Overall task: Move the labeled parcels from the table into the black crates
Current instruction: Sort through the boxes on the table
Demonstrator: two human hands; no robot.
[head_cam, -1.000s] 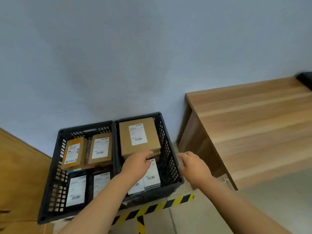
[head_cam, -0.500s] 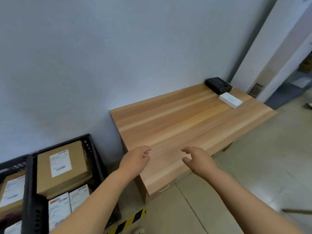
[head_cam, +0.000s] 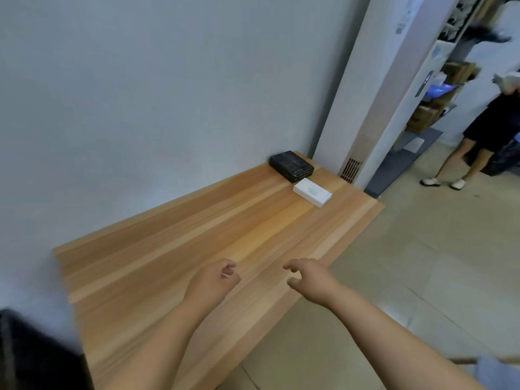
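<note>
Bench [head_cam: 174, 266]: long wooden top along the grey wall, running toward a white pillar [head_cam: 374, 108].
Crate [head_cam: 33, 353]: dark blurred shape at the lower left corner, probably a black crate; too smeared to be sure.
Black box [head_cam: 291, 165]: flat, at the bench's far end near the wall.
White box [head_cam: 312, 192]: just beside the black box, toward the bench's front edge.
Left hand [head_cam: 212, 282]: above the bench, fingers loosely curled, holding nothing.
Right hand [head_cam: 311, 278]: near the bench's front edge, fingers relaxed and spread, holding nothing.
Bystander [head_cam: 489, 128]: standing on the floor at far right.

The head camera looks forward and down across the wooden table [head_cam: 197, 249] from near.
</note>
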